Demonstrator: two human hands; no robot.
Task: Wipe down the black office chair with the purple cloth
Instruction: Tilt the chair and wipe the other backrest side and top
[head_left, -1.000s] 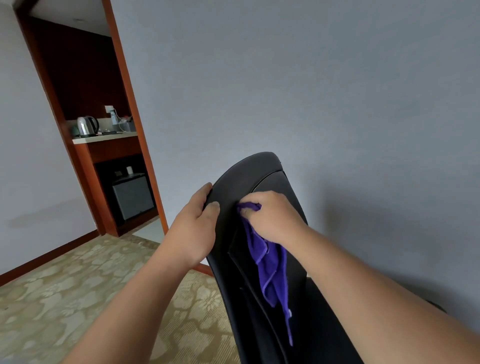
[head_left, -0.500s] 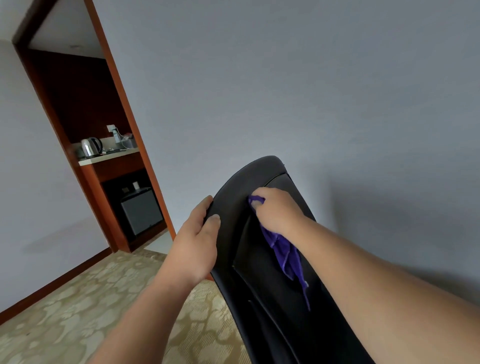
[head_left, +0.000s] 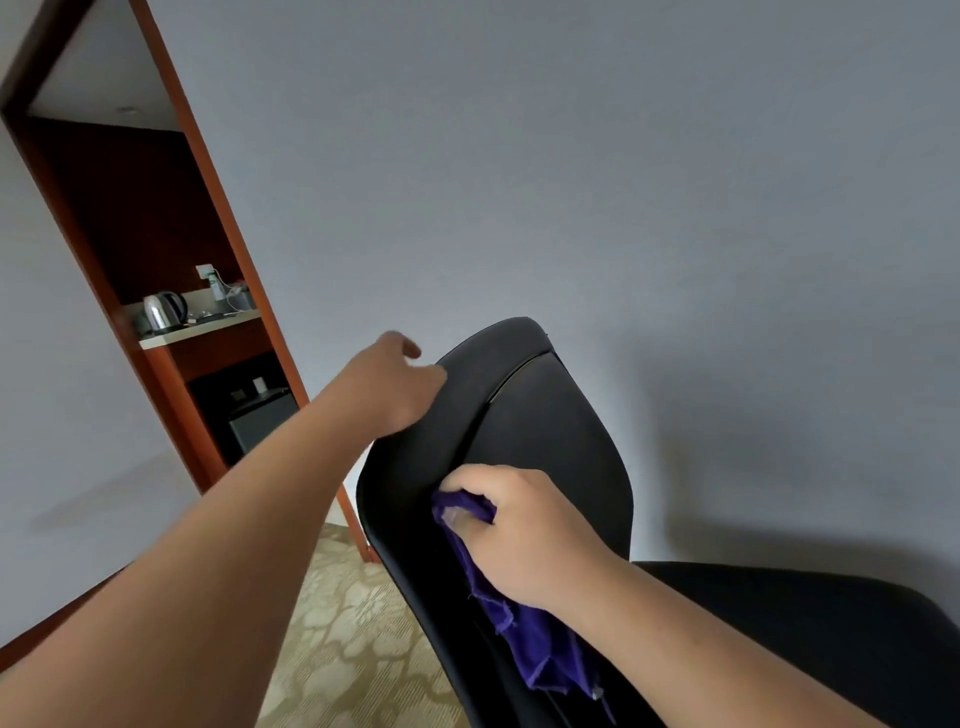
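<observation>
A plain grey-blue wall (head_left: 571, 182) fills the background, above patterned beige carpet (head_left: 353, 639) at the near left. At the far left, a wood-framed alcove (head_left: 218, 249) holds a steel kettle (head_left: 163, 309) on its light counter. Beside the kettle are some small items too small to identify, and a dark mini fridge (head_left: 262, 421) sits in the compartment below the counter.

The black office chair (head_left: 545, 426) stands at centre right with the back of its backrest towards the camera. The left hand (head_left: 395, 384) reaches to the backrest's upper left edge and its thumb tip meets the rim. The hand is blurred, so I cannot tell whether it grips the rim. Lower on the backrest, the right hand (head_left: 524, 530) has its fingers curled round the bunched purple cloth (head_left: 545, 649) and presses it against the black surface. The loose end of the cloth hangs down the chair below the wrist.
</observation>
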